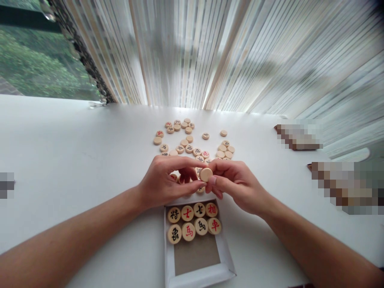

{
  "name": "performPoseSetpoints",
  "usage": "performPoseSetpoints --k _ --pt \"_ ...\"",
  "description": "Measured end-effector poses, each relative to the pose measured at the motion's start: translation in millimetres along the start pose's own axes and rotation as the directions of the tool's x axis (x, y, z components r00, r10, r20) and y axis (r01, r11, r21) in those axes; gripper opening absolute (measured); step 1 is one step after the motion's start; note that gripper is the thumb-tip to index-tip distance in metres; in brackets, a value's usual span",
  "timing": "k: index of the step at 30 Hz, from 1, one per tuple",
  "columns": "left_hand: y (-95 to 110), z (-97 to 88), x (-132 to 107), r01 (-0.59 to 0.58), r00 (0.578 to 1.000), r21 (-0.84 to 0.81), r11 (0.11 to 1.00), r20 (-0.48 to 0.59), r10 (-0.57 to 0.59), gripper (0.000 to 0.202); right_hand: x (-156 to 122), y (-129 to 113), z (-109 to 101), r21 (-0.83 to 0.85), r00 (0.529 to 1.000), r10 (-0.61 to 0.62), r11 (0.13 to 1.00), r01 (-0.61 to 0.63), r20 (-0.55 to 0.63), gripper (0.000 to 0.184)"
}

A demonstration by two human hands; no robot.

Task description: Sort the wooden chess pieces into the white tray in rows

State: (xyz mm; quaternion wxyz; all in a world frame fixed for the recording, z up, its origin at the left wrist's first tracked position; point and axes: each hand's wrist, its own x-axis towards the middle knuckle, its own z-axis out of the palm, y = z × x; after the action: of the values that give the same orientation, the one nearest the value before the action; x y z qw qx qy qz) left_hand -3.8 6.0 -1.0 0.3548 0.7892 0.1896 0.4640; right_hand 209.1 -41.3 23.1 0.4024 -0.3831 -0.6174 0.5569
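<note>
Both my hands meet above the far end of a shallow white box (pixel 169 260) on the white table (pixel 75 160). My right hand (pixel 237 184) pinches a round wooden chess piece (pixel 205 174), blank side toward me. My left hand (pixel 168 180) is closed beside it, its fingertips touching the same piece. Inside the box, several wooden pieces (pixel 194 222) with red and black characters lie in two rows at the far end; the near part shows bare brown cardboard. A loose scatter of several similar pieces (pixel 192 140) lies on the table beyond my hands.
A striped curtain (pixel 240 52) hangs behind the table, with a window (pixel 36 60) onto greenery at the left. Blurred brown objects (pixel 300 138) sit at the right of the table, and another blurred patch (pixel 6 185) at the left edge.
</note>
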Motion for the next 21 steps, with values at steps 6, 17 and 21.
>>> performPoseSetpoints --k 6,17,21 --pt "0 -0.1 3 -0.033 0.999 -0.005 0.999 -0.041 0.033 0.017 -2 8 -1 -0.198 0.988 -0.146 0.971 0.133 -0.05 0.014" --pt "-7 -3.7 3 -0.209 0.969 0.195 0.958 -0.092 0.23 0.014 -2 10 -5 -0.258 0.984 -0.159 0.957 0.135 -0.075 0.026" --pt "-6 -4.3 2 -0.243 0.965 0.225 0.944 -0.044 0.259 0.01 -1 11 -6 -0.261 0.982 -0.171 0.954 0.146 -0.075 0.025"
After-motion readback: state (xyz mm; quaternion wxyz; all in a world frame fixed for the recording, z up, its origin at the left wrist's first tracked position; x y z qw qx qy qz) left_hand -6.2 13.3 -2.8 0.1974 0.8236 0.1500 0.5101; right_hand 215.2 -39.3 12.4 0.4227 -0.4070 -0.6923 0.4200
